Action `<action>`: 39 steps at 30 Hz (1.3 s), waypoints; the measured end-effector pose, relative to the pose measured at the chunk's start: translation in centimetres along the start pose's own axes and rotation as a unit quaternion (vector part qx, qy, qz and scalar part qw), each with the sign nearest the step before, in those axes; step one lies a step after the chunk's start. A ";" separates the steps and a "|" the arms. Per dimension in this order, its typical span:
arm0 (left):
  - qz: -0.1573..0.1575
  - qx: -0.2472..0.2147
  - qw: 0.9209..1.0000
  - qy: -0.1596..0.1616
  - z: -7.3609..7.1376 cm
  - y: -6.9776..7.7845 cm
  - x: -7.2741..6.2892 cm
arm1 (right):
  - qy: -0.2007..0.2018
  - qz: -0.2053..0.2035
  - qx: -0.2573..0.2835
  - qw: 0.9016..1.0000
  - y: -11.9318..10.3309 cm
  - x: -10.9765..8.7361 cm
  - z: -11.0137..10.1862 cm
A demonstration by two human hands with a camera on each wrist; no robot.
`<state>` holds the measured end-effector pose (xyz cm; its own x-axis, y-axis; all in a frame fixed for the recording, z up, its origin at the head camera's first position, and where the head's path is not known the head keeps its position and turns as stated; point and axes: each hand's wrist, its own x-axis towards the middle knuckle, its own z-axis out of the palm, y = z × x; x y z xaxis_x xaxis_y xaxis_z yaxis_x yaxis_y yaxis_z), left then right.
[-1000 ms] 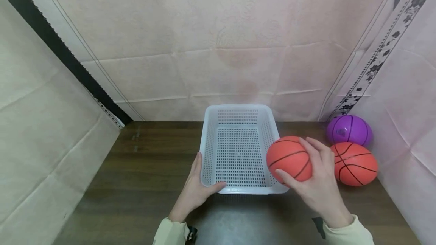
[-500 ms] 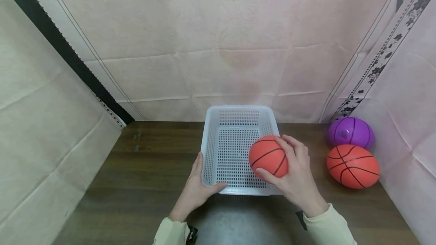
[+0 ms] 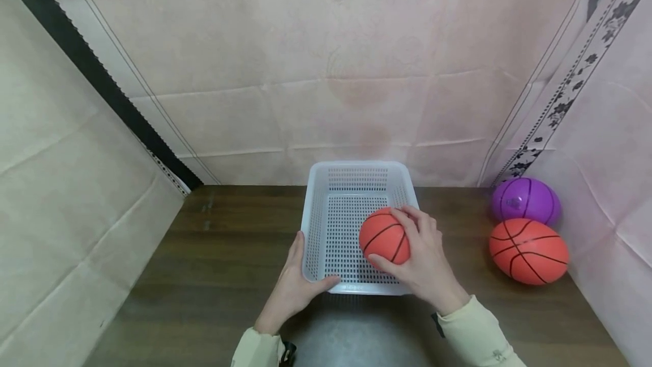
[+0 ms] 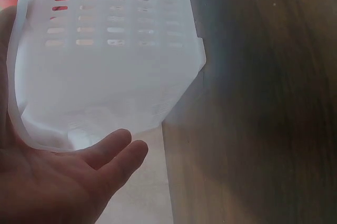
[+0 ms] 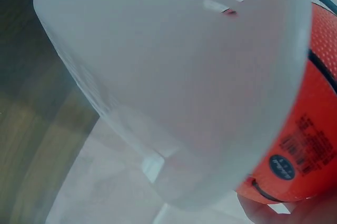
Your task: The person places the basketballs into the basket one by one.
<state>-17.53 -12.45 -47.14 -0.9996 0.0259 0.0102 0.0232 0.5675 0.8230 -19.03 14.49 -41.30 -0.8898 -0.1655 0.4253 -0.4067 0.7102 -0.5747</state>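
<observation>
A white perforated plastic basket (image 3: 311, 208) stands on the wooden table. My left hand (image 3: 297, 285) holds its near left corner, thumb over the front rim, fingers along the outer left wall. In the left wrist view, two fingers (image 4: 118, 155) show beside the wall. My right hand (image 3: 420, 254) grips an orange-red toy basketball (image 3: 383, 237) from its right side, over the near right part of the basket. Seen from the right wrist, the ball (image 5: 310, 134) shows a printed label behind the rim; most of the hand is out of frame.
On the right of the table, another orange-red basketball (image 3: 530, 252) lies in front of a purple ball (image 3: 527, 200). Both sit close to the right cloth wall (image 3: 606, 197). Pale cloth walls also rise at the back (image 3: 285, 101) and left (image 3: 91, 208).
My right hand has moved left with the basketball, from the basket's right rim to over its inside. My left hand stays at the corner, and the other balls lie still.
</observation>
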 end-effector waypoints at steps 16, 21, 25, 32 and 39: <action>-0.004 0.017 1.000 0.002 -0.2 -0.4 -0.2 | -0.041 -0.029 -0.035 0.998 -0.1 -0.1 2.7; 0.001 0.016 1.000 0.001 0.0 -0.4 -0.1 | -0.056 -0.028 -0.039 0.997 0.2 -0.1 3.2; 0.007 0.020 1.000 0.005 0.1 -0.4 -0.1 | -0.061 -0.028 -0.044 0.997 0.3 0.0 3.4; 0.004 0.020 1.000 0.003 0.0 -0.3 -0.1 | -0.065 -0.043 -0.059 0.995 0.5 0.1 3.7; 0.001 0.015 1.000 0.000 0.0 -0.2 -0.1 | -0.079 -0.048 -0.069 0.993 0.7 0.3 4.0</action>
<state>-17.48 -12.51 -47.29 -0.9996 0.0260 0.0118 0.0249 0.5923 0.8053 -20.40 12.20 -44.32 -0.8744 -0.3336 0.3522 -0.4679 0.7717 -0.4307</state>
